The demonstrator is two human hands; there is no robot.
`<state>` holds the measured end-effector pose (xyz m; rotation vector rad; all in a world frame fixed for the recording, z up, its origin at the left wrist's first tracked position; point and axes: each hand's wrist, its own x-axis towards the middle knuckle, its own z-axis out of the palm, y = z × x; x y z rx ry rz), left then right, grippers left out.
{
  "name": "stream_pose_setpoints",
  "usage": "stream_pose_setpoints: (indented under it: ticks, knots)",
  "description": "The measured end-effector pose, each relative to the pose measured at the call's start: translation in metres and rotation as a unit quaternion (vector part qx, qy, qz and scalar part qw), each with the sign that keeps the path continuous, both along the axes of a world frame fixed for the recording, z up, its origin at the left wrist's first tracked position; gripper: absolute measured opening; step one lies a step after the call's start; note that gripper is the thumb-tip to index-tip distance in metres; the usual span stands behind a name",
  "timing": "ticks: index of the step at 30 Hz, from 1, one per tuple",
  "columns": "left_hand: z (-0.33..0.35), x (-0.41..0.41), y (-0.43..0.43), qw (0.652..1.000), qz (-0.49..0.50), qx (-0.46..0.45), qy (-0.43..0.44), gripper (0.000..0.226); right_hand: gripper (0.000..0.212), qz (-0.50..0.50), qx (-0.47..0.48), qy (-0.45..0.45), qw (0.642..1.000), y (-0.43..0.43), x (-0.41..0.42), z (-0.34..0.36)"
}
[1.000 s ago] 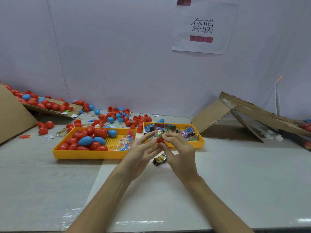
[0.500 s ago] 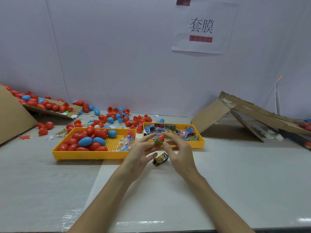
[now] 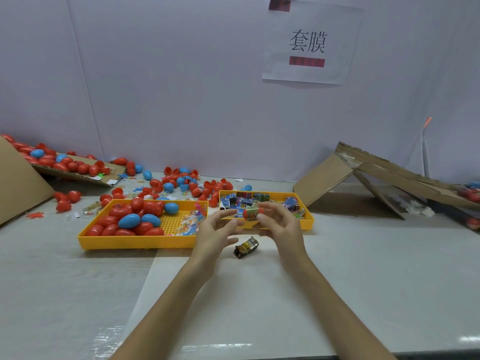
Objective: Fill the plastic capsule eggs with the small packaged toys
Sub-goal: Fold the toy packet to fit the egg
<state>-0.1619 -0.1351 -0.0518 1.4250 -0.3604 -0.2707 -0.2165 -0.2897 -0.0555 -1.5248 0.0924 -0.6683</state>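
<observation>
My right hand [image 3: 281, 224] pinches a red capsule egg [image 3: 250, 213] with a small packaged toy showing through its gap, held in the air in front of the right yellow tray [image 3: 309, 221]. My left hand [image 3: 217, 229] is just left of the egg, fingers loosely spread, its fingertips a little apart from it. That tray holds several small packaged toys [image 3: 245, 200]. One dark packaged toy [image 3: 245, 247] lies on the table below my hands. The left yellow tray [image 3: 135, 245] holds several red and blue eggs [image 3: 130, 220] and some small bagged toys.
Loose red and blue eggs and egg halves [image 3: 181, 181] are scattered behind the trays. A cardboard flap [image 3: 72, 170] at far left carries more eggs. A collapsed cardboard box [image 3: 363, 183] stands at right. A white wall with a paper sign [image 3: 309, 42] closes the back.
The egg has turned from upright to lying sideways in my right hand. My left hand has let go of it and drawn back slightly to the left.
</observation>
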Motion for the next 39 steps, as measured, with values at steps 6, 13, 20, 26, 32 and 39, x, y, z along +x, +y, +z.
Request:
stream_pose_setpoints:
  ticks: [6, 13, 20, 26, 32, 39]
  knots:
    - [-0.018, -0.003, -0.004, 0.922, -0.035, 0.307, -0.234, 0.025, 0.017, 0.023, 0.179, 0.177, 0.968, -0.033, -0.001, 0.011]
    - [-0.026, 0.006, -0.003, 0.905, -0.046, 0.327, -0.267, 0.033, 0.017, -0.027, 0.280, 0.083, 0.956, -0.099, 0.021, 0.088]
    - [-0.029, 0.008, -0.006, 0.910, -0.039, 0.315, -0.266, 0.038, 0.013, -0.184, 0.109, 0.145, 0.966, -0.119, 0.022, 0.089]
    - [-0.031, 0.005, -0.005, 0.910, -0.033, 0.302, -0.282, 0.038, 0.042, -0.016, -0.196, 0.259, 0.946, -0.046, 0.018, 0.012]
    - [-0.030, 0.006, -0.005, 0.910, -0.022, 0.296, -0.289, 0.035, 0.042, 0.015, -0.296, 0.246, 0.923, -0.030, 0.010, -0.013]
    - [-0.028, 0.005, -0.007, 0.909, -0.030, 0.305, -0.282, 0.037, 0.025, 0.043, -0.275, 0.223, 0.934, -0.033, 0.008, -0.018]
